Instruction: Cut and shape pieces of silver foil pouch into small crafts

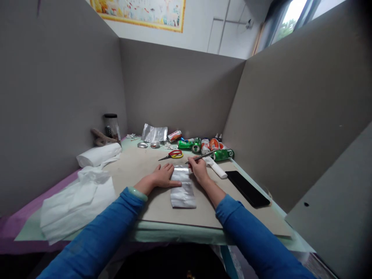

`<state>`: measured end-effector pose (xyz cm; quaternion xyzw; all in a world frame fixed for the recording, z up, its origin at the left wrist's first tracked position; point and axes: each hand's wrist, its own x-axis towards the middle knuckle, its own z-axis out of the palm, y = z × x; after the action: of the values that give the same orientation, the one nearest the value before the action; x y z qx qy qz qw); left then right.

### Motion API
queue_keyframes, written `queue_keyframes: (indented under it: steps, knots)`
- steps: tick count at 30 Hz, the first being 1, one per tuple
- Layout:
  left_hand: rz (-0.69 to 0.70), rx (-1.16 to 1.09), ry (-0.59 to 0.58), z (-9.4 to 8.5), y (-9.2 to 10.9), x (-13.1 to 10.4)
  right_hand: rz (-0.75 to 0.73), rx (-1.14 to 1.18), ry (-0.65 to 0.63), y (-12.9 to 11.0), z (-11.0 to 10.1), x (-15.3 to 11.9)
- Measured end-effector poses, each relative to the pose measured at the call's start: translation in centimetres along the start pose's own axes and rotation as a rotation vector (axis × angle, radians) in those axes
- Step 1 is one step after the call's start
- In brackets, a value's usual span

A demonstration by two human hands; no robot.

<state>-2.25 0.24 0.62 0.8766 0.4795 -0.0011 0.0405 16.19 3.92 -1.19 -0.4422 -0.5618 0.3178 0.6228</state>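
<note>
A strip of silvery metal sheet [183,193] lies on the grey-brown board [157,209] in front of me. My left hand [162,176] rests flat on the sheet's left side, fingers spread, with the thumb across its middle. At the sheet's upper right corner, my right hand [198,169] holds a thin dark pen-like tool [205,155], its tip pointing left over the sheet's top edge. Just beyond my hands lie scissors [176,154] with red and yellow handles.
Crushed cans [196,145], a larger metal sheet [154,133] and can ends [142,145] sit at the back. White tissue [78,201], a paper roll [99,154] and a jar [112,128] are left. To the right lie a white tube [217,169] and black tablet [247,188]. Grey panels surround the table.
</note>
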Motion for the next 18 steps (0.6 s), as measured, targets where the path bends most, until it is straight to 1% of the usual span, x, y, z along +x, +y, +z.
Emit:
queue_keyframes:
  steps: [4, 8, 12, 18]
  knots:
    - [0.000, 0.007, 0.001, 0.0, 0.0, 0.0, -0.038, -0.078, -0.140, 0.3, 0.6, -0.7]
    - [-0.001, 0.000, -0.005, -0.1, 0.1, -0.1, -0.027, -0.217, -0.262, 0.8, 1.1, -1.3]
    - [-0.007, 0.001, -0.012, 0.0, 0.2, 0.0, -0.056, -0.301, -0.305, 1.0, 1.2, -1.4]
    - [-0.002, -0.001, -0.004, 0.1, 0.0, 0.1, -0.071, -0.332, -0.358, 0.9, 1.2, -1.5]
